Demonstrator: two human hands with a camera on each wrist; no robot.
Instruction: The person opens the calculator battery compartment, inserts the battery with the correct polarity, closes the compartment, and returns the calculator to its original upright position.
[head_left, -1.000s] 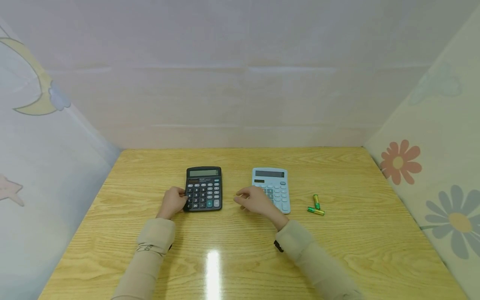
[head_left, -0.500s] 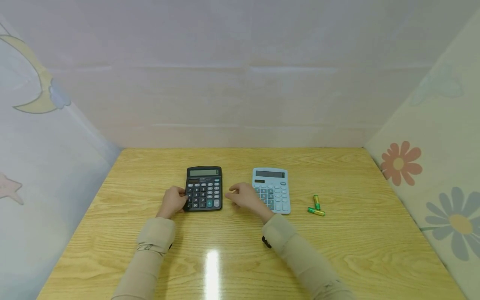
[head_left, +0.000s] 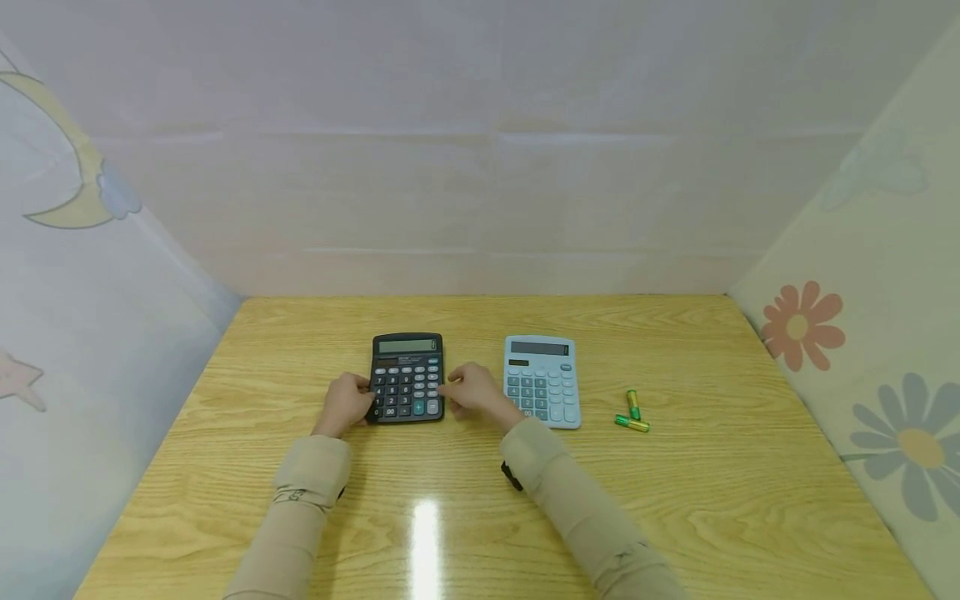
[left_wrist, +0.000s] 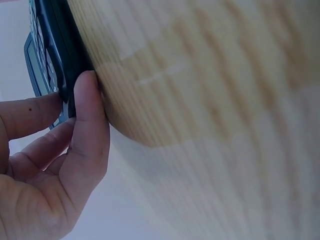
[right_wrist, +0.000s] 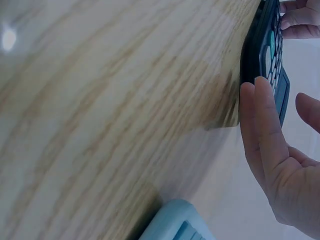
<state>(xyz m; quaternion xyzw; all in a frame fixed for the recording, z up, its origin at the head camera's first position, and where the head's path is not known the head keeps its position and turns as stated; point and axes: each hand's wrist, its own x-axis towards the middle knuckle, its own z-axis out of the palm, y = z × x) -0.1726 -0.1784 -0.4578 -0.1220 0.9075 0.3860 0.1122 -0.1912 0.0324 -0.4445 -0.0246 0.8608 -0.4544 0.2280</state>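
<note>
A black calculator lies on the wooden table, its display at the far end. My left hand pinches its left edge; in the left wrist view the thumb is on the upper face and a finger lies along the side by the tabletop. At the opposite edge is my right hand. In the right wrist view its straight fingers reach the calculator's side, while the thumb stands apart from it. Whether those fingertips press the side I cannot tell.
To the right lies a light blue calculator, partly behind my right hand and sleeve. Farther right are two green and yellow batteries, one lengthwise and one crosswise. Cloth-covered walls stand behind and beside the table.
My right hand has moved left, from over the light blue calculator to the black calculator's right edge. The left hand has kept its hold, and both calculators lie where they were.
</note>
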